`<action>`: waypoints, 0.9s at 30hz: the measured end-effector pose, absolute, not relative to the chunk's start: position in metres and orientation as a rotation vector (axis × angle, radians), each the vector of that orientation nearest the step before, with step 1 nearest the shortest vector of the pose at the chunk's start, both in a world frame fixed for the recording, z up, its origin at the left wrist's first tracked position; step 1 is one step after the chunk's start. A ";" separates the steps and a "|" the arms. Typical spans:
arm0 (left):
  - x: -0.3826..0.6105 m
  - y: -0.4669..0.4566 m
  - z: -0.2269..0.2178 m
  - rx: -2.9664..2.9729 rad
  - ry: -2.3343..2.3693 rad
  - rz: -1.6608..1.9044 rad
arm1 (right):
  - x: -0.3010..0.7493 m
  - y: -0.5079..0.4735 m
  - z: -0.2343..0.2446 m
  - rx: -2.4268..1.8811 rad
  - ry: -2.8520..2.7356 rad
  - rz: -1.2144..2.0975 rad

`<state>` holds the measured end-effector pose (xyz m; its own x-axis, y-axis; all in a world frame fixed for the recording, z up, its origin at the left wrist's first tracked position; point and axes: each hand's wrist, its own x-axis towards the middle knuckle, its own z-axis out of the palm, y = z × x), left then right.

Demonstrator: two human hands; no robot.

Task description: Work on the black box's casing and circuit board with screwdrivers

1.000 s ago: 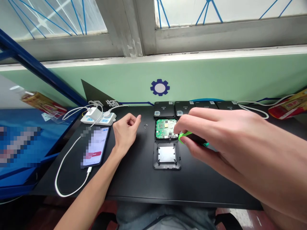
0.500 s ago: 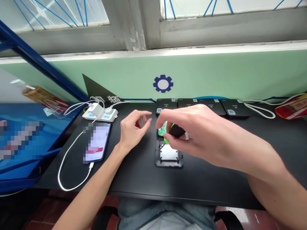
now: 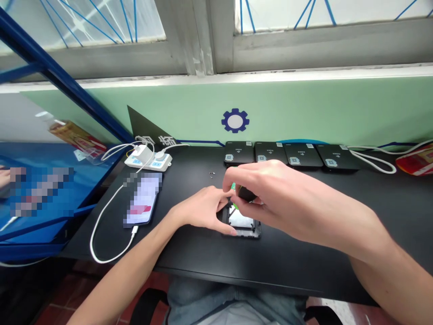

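Observation:
An opened black electronic device (image 3: pixel 252 232) lies flat on the table, a silver plate (image 3: pixel 241 218) in its frame. My left hand (image 3: pixel 203 207) grips its left side, thumb at the near edge and fingers farther up, partly hidden. Over the device, my right hand (image 3: pixel 270 198) is closed around a black and green screwdriver (image 3: pixel 246 193). The screwdriver's tip and the device's far part are hidden behind my hands. Several tiny screws (image 3: pixel 212 174) lie on the table beyond my left hand.
Several black devices (image 3: pixel 238 152) stand in a row along the wall. To the left are a phone (image 3: pixel 145 198) on a white cable (image 3: pixel 93 239) and a white power strip (image 3: pixel 149 160). Another person's hand (image 3: pixel 8 176) shows at the far left.
My left hand has moved right and toward me from beside the device onto its left side. The small screws have come into view. My right hand stays over the device with the screwdriver.

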<state>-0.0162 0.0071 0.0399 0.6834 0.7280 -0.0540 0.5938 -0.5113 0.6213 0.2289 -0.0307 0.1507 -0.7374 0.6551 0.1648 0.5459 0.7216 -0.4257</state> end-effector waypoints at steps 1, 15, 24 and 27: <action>-0.014 0.005 0.040 2.296 0.972 0.251 | 0.229 -0.031 0.150 -0.937 -2.627 0.512; -0.005 -0.001 0.036 2.371 0.956 0.181 | 0.230 -0.030 0.152 -0.981 -2.633 0.500; -0.005 -0.001 0.034 2.360 0.955 0.195 | 0.230 -0.030 0.150 -0.998 -2.628 0.496; -0.005 0.000 0.034 2.352 0.952 0.203 | 0.230 -0.030 0.152 -1.008 -2.624 0.508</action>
<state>-0.0046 -0.0003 0.0337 0.7328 0.6762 -0.0754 0.5868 -0.5720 0.5731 0.2300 -0.0303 0.1521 -0.7159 0.6850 0.1351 0.5851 0.6941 -0.4194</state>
